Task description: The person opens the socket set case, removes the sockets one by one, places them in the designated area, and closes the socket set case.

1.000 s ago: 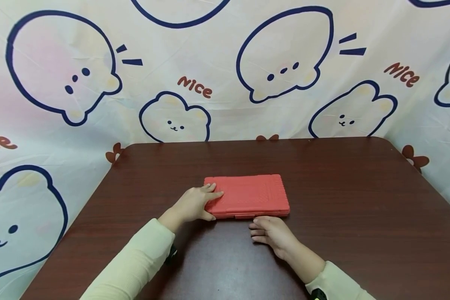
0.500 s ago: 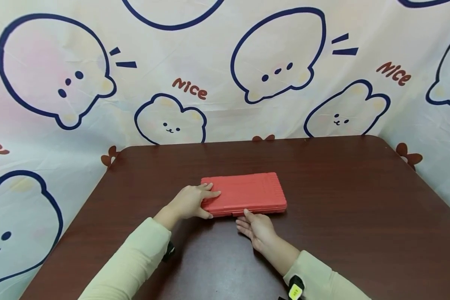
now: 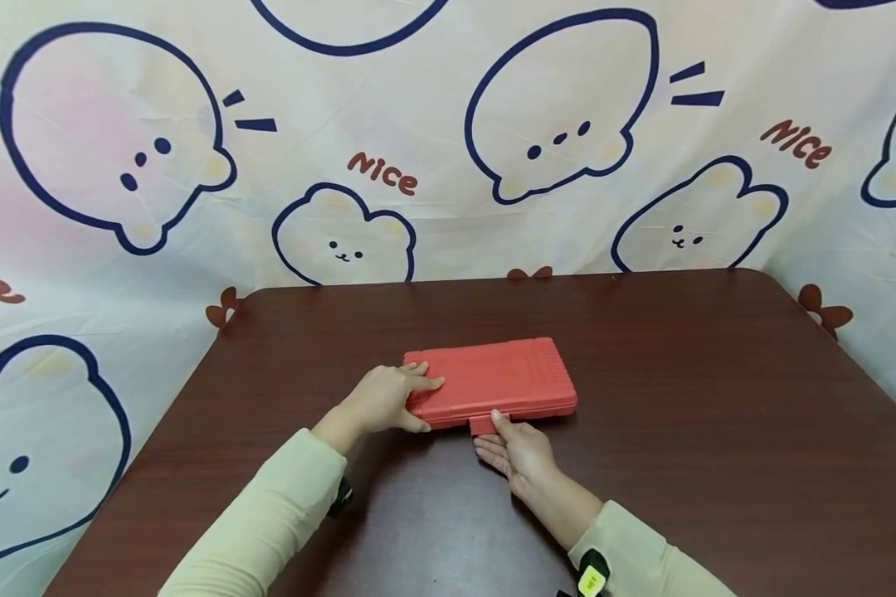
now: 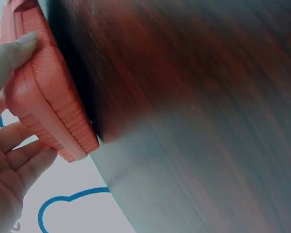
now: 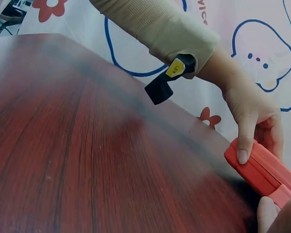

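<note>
A flat red plastic case lies closed-lidded on the dark wooden table, its long front side facing me. My left hand grips its left end, thumb against the front side and fingers spread over the top and far edge. In the left wrist view, the ribbed end of the case shows between that thumb and the fingers. A red latch sticks out from the front side. My right hand pinches at this latch, thumb on top and the other fingers below it. The right wrist view shows the latch beside the thumb.
The brown table extends around the case on all sides. Behind it hangs a pale cloth printed with cartoon faces. Black wrist-worn devices sit at the sleeves.
My right hand has shifted left along the front side, and its thumb has come up onto the latch. The latch now juts outward. My left hand keeps its hold.
</note>
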`<control>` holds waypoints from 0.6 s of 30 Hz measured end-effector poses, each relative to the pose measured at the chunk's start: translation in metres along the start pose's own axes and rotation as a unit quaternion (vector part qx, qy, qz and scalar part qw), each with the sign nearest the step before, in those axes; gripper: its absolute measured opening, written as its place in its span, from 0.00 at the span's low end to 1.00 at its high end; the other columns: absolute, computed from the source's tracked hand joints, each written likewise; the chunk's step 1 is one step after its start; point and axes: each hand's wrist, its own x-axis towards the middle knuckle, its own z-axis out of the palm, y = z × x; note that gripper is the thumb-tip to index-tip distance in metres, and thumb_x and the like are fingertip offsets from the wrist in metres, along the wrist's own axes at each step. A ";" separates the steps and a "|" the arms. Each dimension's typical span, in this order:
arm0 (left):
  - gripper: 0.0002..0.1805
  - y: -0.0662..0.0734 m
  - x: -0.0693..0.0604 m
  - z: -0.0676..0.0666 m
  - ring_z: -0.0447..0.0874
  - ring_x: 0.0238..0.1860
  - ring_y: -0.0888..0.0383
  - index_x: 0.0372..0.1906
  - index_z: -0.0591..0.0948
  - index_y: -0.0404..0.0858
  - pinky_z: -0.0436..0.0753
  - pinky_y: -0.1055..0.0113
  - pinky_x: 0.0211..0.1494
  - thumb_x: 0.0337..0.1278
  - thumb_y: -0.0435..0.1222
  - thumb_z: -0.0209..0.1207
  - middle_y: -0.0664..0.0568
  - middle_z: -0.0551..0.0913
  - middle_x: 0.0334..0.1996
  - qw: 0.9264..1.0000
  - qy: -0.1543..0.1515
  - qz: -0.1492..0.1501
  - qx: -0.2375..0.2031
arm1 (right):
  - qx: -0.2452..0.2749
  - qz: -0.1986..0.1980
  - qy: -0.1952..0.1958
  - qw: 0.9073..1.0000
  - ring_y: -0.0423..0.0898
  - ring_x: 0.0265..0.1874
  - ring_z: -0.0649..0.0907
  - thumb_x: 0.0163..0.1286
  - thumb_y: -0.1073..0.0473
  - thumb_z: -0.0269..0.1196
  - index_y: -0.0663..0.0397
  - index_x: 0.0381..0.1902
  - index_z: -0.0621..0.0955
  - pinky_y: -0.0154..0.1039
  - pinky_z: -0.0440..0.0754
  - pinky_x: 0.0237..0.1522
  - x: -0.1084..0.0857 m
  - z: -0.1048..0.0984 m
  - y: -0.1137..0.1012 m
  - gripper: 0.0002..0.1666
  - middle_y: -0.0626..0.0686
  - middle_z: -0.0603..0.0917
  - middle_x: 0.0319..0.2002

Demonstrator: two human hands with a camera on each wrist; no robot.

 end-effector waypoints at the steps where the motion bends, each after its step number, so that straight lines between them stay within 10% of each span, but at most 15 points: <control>1: 0.35 0.001 0.000 0.000 0.67 0.55 0.50 0.53 0.74 0.46 0.69 0.58 0.51 0.31 0.52 0.66 0.44 0.70 0.54 1.000 0.001 0.000 0.001 | -0.001 0.003 -0.005 1.000 0.51 0.34 0.80 0.64 0.55 0.53 0.73 0.50 0.61 0.42 0.76 0.39 -0.001 -0.001 -0.001 0.27 0.66 0.76 0.36; 13: 0.34 0.000 -0.004 -0.003 0.66 0.55 0.51 0.53 0.75 0.48 0.69 0.59 0.52 0.30 0.49 0.67 0.46 0.69 0.54 1.000 -0.001 -0.014 -0.020 | -0.080 0.042 -0.099 0.991 0.56 0.41 0.78 0.66 0.54 0.49 0.75 0.55 0.58 0.43 0.75 0.40 -0.005 -0.016 -0.010 0.30 0.70 0.75 0.42; 18: 0.33 0.001 -0.006 -0.004 0.66 0.56 0.51 0.52 0.75 0.47 0.69 0.58 0.50 0.29 0.47 0.68 0.45 0.69 0.54 1.000 -0.010 -0.004 -0.015 | -0.227 0.019 -0.182 0.957 0.53 0.36 0.80 0.66 0.56 0.49 0.77 0.52 0.62 0.42 0.77 0.37 -0.012 -0.029 -0.022 0.28 0.66 0.78 0.38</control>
